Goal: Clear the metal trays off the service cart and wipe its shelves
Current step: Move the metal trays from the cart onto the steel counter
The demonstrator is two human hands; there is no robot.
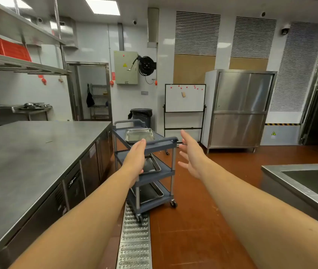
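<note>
A grey three-shelf service cart [165, 141] on wheels stands ahead on the red floor. One metal tray [139, 134] lies on its top shelf, a second tray [152, 164] on the middle shelf, a third tray [152, 193] on the bottom shelf. My left hand [134, 160] is stretched out flat with straight fingers, in front of the cart's near handle, partly covering the middle tray. My right hand [190, 152] is held out to the right of the cart with fingers spread, holding nothing. Both hands seem short of the cart.
A long steel counter [28, 156] runs along the left. A steel sink [309, 181] sits at the right. A floor drain grate [134, 239] lies under the cart's near wheels. A black bin [141, 115], a whiteboard [185, 98] and a steel cabinet [239, 109] stand behind.
</note>
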